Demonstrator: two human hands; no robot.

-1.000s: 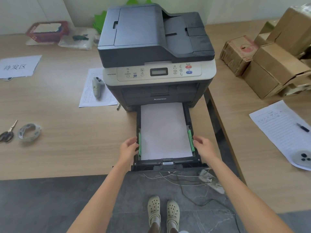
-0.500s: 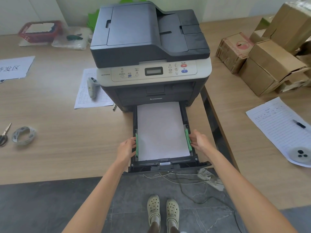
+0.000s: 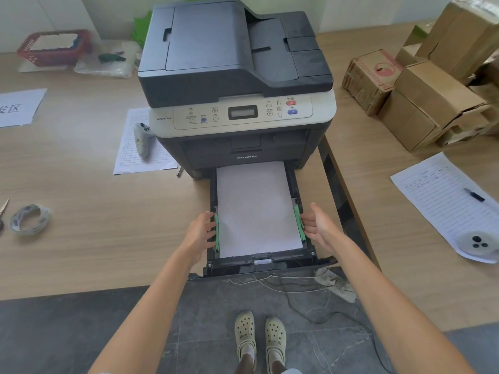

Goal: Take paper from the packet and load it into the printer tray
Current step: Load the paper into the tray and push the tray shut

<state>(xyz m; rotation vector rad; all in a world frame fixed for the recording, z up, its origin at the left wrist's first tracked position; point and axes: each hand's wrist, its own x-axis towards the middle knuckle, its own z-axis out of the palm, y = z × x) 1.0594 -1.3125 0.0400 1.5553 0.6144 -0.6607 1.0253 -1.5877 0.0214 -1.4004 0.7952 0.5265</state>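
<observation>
Loading is looking nearly done: a white stack of paper (image 3: 258, 209) is lying flat in the pulled-out black printer tray (image 3: 259, 265) of the dark grey Lenovo printer (image 3: 235, 76); sliding the tray shut is remaining. Left hand (image 3: 201, 233) is pressing curled fingers against the left green guide (image 3: 216, 233), while right hand (image 3: 318, 228), loosely spread, is touching the right one. Compared with half a second ago, both hands are sitting slightly further forward along the tray.

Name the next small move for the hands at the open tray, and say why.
Probably push the tray into the printer: paper already lies flat between the green guides, and the left hand and right hand flank its sides.
</observation>
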